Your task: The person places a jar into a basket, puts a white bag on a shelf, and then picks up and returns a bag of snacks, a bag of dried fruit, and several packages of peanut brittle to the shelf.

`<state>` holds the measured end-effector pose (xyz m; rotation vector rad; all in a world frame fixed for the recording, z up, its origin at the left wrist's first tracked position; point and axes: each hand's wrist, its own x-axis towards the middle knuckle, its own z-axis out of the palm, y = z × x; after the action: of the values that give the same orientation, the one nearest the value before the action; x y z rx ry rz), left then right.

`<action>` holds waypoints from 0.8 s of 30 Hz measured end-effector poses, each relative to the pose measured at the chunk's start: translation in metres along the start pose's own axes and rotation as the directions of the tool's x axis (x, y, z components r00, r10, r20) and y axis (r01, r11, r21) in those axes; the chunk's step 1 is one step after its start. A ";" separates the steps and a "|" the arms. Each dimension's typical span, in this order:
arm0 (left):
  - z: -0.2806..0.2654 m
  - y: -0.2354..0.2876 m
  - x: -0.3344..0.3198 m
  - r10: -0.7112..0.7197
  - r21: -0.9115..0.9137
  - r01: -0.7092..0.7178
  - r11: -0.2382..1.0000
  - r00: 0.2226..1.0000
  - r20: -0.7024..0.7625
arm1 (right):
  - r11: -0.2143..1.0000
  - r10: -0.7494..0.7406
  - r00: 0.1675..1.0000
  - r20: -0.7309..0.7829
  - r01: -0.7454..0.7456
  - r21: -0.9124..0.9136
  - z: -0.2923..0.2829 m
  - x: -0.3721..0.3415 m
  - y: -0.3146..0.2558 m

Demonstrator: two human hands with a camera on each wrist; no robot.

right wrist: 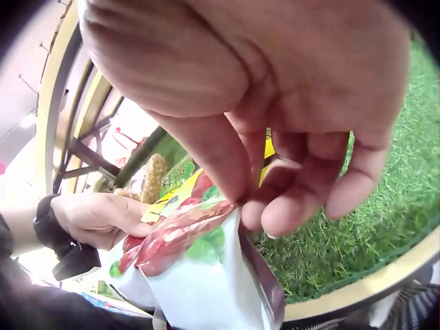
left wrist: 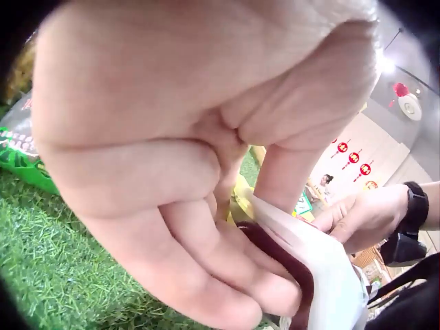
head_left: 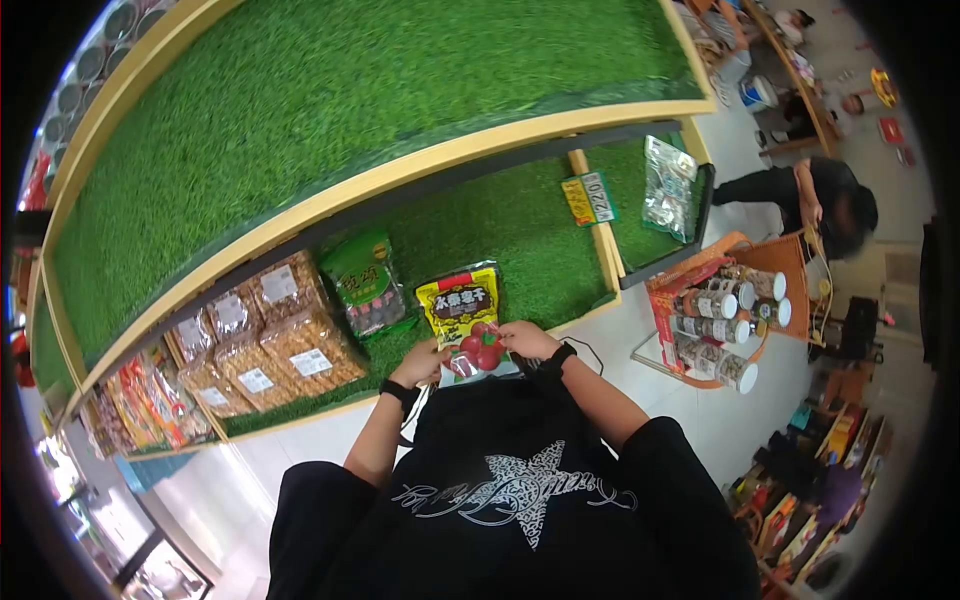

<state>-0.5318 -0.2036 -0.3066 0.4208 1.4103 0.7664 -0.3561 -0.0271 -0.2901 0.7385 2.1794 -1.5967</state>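
A yellow and black packet with red fruit printed on it (head_left: 462, 308) is held upright between both hands at the shelf's front edge. The left hand (head_left: 422, 362) grips its left edge; in the left wrist view the curled fingers of that hand (left wrist: 158, 172) lie against the packet's white and dark red side (left wrist: 337, 275). On the other edge, the right hand (head_left: 530, 341) pinches the packet, and the right wrist view shows thumb and forefinger of the hand (right wrist: 275, 103) on the creased red print (right wrist: 185, 237).
Left of the packet lie a green bag (head_left: 365, 285) and several bags of brown snacks (head_left: 305, 350) on the grass-covered shelf. A price sign (head_left: 590, 199) and a silvery packet (head_left: 668, 190) are to the right. Jars (head_left: 715, 330) stand in a basket; a person in black (head_left: 835, 205) is beyond.
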 end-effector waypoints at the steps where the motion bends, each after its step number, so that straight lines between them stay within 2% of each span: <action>1: 0.003 -0.002 0.002 0.034 0.058 -0.033 0.998 0.999 -0.022 | 1.000 0.015 0.998 -0.067 -0.014 0.005 -0.001 -0.008 -0.003; 2: 0.006 -0.003 0.004 0.072 0.116 -0.067 0.991 0.996 -0.044 | 1.000 0.015 0.996 -0.089 -0.014 0.009 -0.003 -0.015 -0.004; 4: 0.013 0.017 0.001 0.038 0.183 -0.033 0.983 0.999 -0.026 | 0.998 0.031 0.984 -0.173 -0.040 -0.048 -0.008 -0.027 -0.002; 6: 0.024 0.036 -0.001 0.079 0.276 -0.072 0.959 0.997 -0.016 | 0.997 -0.014 0.972 -0.236 -0.003 -0.072 -0.014 -0.037 0.004; 10: 0.050 0.072 0.001 0.088 0.304 -0.090 0.949 0.996 0.021 | 0.999 0.052 0.962 -0.269 -0.049 0.019 -0.041 -0.068 -0.002; 11: 0.057 0.075 0.005 0.155 0.320 -0.151 0.935 0.988 0.015 | 0.999 0.041 0.951 -0.306 -0.041 0.008 -0.046 -0.074 0.002; 15: 0.085 0.094 0.025 0.261 0.383 -0.260 0.886 0.964 0.052 | 1.000 0.004 0.899 -0.438 -0.016 -0.023 -0.069 -0.099 0.016; 18: 0.112 0.112 0.047 0.280 0.382 -0.294 0.876 0.955 0.093 | 0.998 0.048 0.878 -0.476 -0.063 -0.015 -0.095 -0.124 0.026; 20: 0.135 0.133 0.061 0.277 0.384 -0.295 0.875 0.955 0.103 | 0.995 0.100 0.851 -0.515 -0.081 0.058 -0.116 -0.138 0.038; 22: 0.161 0.161 0.075 0.160 0.480 -0.204 0.853 0.978 0.130 | 0.997 0.076 0.827 -0.557 -0.050 0.062 -0.136 -0.150 0.063; 23: 0.172 0.148 0.100 0.237 0.456 -0.278 0.845 0.960 0.148 | 0.995 0.095 0.821 -0.564 -0.060 0.079 -0.148 -0.156 0.077; 24: 0.186 0.161 0.111 0.234 0.457 -0.277 0.845 0.961 0.149 | 0.993 0.113 0.814 -0.570 -0.070 0.097 -0.162 -0.161 0.089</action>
<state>-0.3887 0.0184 -0.2495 1.0335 1.4708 0.5957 -0.1688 0.1143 -0.2192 1.4932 2.4314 -1.5466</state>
